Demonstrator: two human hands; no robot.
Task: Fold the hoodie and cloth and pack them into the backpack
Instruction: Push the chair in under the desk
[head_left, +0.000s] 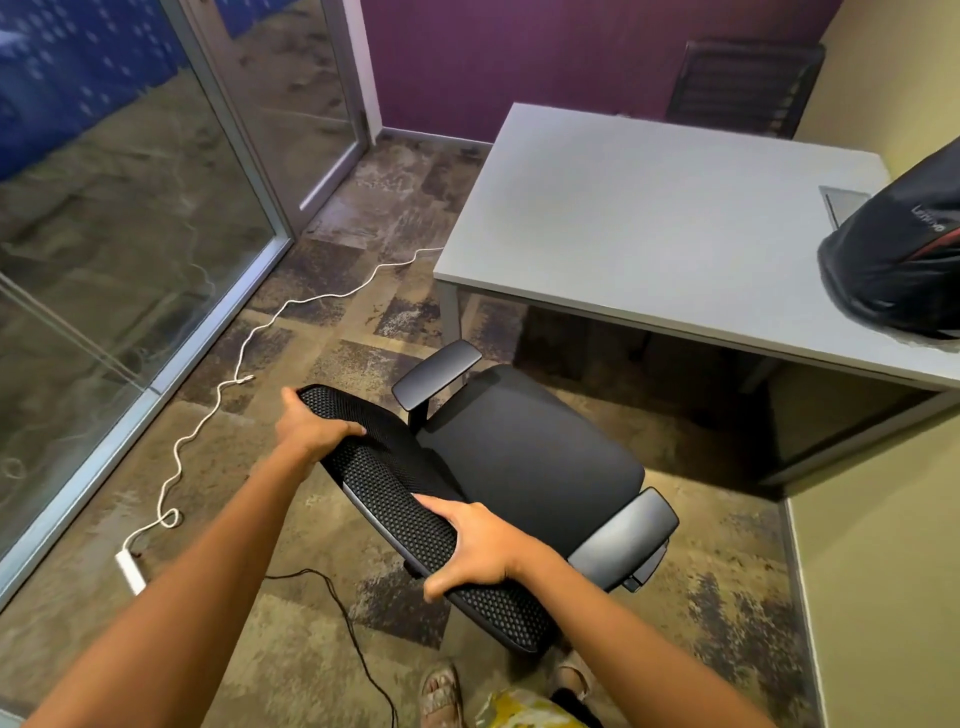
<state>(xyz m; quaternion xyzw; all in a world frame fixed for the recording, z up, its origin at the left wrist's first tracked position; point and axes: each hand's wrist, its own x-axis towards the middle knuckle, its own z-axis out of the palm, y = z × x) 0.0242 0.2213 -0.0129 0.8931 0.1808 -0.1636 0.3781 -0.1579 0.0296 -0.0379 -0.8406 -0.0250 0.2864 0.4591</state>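
Glass wall runs down the far left, metal frame at its foot, carpet floor open between it and the chair. White cable snakes over the carpet from under the desk corner down to a white power strip near the glass frame; thin black cord crosses the floor lower down, its end cut off at the bottom edge. Left hand grips the left end of the chair's mesh back top, fingers curled over the rim, thumb on the near side. Office chair stands just off the desk's near left corner, black seat facing the desk, two armrests, base hidden under the seat. Right hand grips the mesh back further right, fingers wrapped over the top edge. Both forearms bare, cut off at the bottom corners. Sandalled feet at the bottom edge behind the chair, one partly hidden by the chair back; yellow patterned fabric beside them, too cut off to tell what it is. Grey desk fills the upper right, its top mostly bare, floor under it dark and hard to read. Second dark chair behind the desk against the purple wall, only its back shows. Backpack, black with a red line and a logo, sits on the desk's right end close to the near edge, cut off by the right frame edge. A small grey panel in the desk top shows just behind it, partly hidden. Hoodie and cloth can't be made out anywhere
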